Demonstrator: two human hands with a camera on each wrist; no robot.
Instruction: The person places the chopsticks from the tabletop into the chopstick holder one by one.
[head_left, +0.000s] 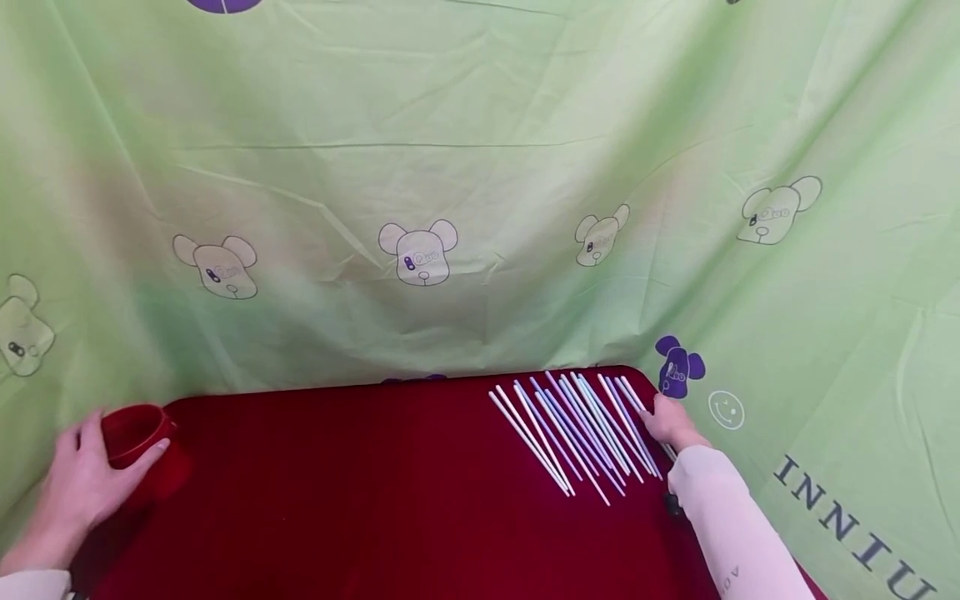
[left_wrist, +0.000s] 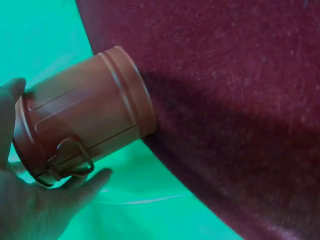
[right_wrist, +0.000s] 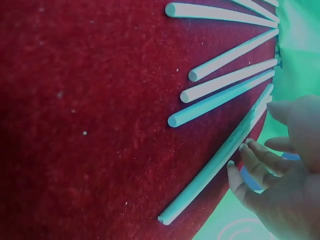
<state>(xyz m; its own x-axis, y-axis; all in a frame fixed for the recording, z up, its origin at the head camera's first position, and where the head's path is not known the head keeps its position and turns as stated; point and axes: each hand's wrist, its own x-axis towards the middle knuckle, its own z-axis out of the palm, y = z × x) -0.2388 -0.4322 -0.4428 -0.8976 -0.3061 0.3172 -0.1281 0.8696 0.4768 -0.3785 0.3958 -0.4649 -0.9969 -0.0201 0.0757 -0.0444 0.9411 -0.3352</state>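
My left hand (head_left: 78,483) holds a red bucket (head_left: 168,471) by its upper end at the table's left side. In the left wrist view the bucket (left_wrist: 85,107) looks like a small ribbed bin with a loop handle (left_wrist: 75,160) on its side. Thumb and fingers go round its rim. Over at the right, my right hand (head_left: 675,421) is at the outermost of several thin, straight sticks (head_left: 529,443), white, pale blue and lavender. In the right wrist view, that hand's loosely bent fingers (right_wrist: 255,165) lie right beside the outermost stick (right_wrist: 200,182), the thumb near its far end.
A dark red cloth (head_left: 337,492) covers the table. Light green sheeting (head_left: 465,325) with printed bear heads hangs behind it and along both sides, close to the table's edges. The sticks lie side by side, roughly fanned, near the back right corner.
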